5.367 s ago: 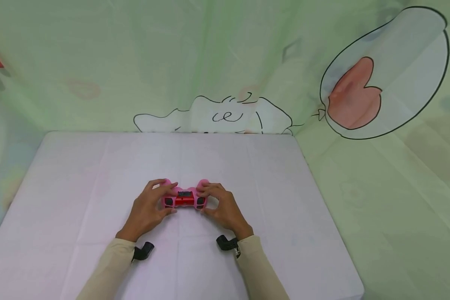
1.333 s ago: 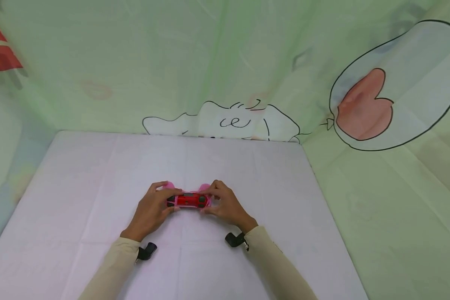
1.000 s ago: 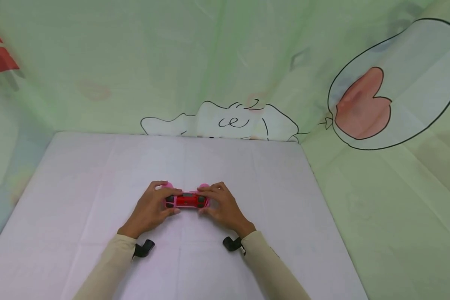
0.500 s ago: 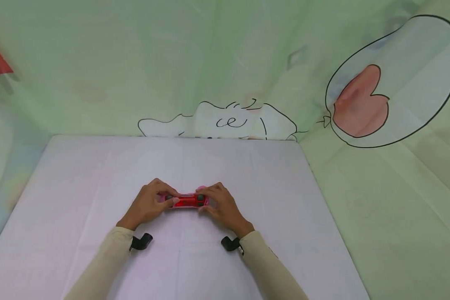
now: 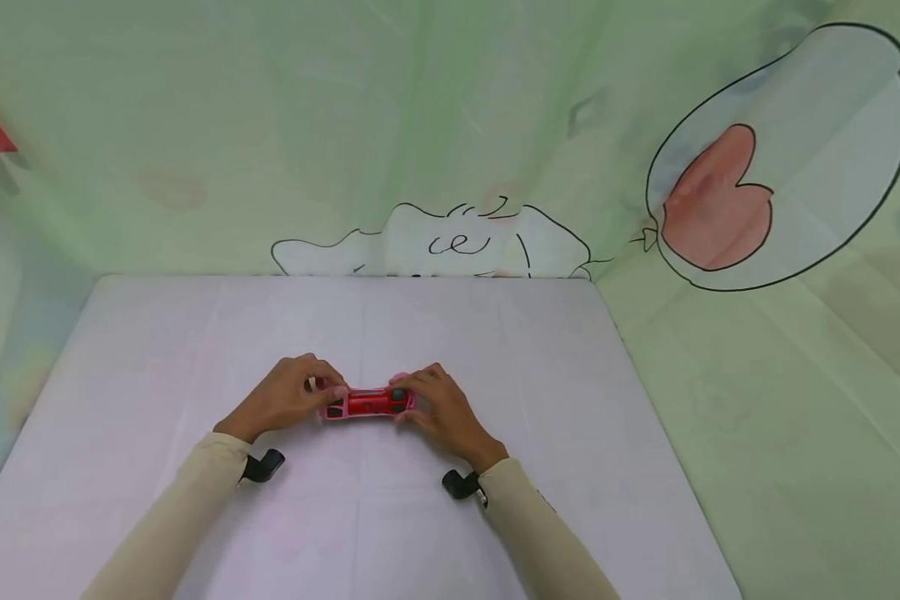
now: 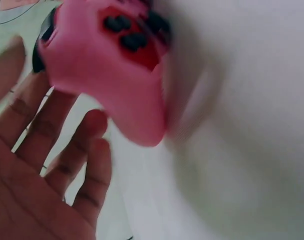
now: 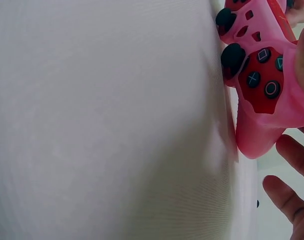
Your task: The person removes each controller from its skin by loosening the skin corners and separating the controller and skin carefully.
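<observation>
Midway between the left and right edges of the white surface [image 5: 495, 350], well short of its far edge, I see a red game controller [image 5: 367, 403] in a pink cover, set between the person's left hand [image 5: 279, 396] and right hand [image 5: 444, 412]. Its long axis runs side to side, roughly along the far edge. It lies to the right of the left fingers and to the left of the right ones; neither hand is clearly nearer. The right hand grips its end, thumb on the near side, fingers over the far side. The left fingers stand loosely parted at the other end; whether they pinch it, I cannot tell. Counted: one controller, two hands, two beige sleeves [image 5: 172, 517], two black wrist cameras [image 5: 264, 466].
</observation>
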The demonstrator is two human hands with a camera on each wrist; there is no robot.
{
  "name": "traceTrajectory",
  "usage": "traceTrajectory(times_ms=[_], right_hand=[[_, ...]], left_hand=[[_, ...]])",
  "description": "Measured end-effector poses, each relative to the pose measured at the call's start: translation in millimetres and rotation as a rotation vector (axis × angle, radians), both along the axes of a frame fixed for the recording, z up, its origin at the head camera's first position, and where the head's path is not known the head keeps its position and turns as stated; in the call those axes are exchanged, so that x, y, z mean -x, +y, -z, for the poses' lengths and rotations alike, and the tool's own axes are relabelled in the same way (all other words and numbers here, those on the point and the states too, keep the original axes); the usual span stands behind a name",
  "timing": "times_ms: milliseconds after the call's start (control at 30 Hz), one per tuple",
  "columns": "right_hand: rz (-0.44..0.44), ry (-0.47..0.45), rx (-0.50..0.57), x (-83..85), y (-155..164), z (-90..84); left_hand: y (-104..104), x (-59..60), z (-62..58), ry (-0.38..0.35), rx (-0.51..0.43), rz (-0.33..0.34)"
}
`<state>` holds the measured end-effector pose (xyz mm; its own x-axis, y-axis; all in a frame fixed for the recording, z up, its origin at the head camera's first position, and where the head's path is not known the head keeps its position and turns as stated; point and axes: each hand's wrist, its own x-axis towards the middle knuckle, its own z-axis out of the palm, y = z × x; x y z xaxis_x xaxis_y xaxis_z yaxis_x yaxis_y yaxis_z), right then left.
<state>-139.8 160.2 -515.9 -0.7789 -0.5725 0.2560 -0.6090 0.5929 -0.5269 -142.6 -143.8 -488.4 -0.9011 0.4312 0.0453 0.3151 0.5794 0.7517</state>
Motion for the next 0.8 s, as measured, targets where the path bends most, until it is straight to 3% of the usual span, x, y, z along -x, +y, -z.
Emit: traceTrajectory(times_ms=[267,433,533,667,800], right_hand=[[-0.003,-0.010,-0.003,-0.1,0.6,1.3],[0.000,-0.019,-0.002,-2.6,0.4,0.9],[-0.007,-0.025,-0.002,-3.5,-0.8,0.3],[-0.021,-0.013,0.001,-2.7,-2.1,1.0],[-0.019,0.013,0.015,-1.3,-1.2,2.3]], left_hand=[[-5.5,15.7,-8.4,-0.061,0.043,0.177],[-3.6,19.6,-12.0,-0.178,0.050,0.267],[0.0,20.7,-12.7,-0.242,0.067,0.284],[3.9,20.1,-13.3,-0.260,0.085,0.275],[5.1,16.5,-12.2,-0.282,0.017,0.260]])
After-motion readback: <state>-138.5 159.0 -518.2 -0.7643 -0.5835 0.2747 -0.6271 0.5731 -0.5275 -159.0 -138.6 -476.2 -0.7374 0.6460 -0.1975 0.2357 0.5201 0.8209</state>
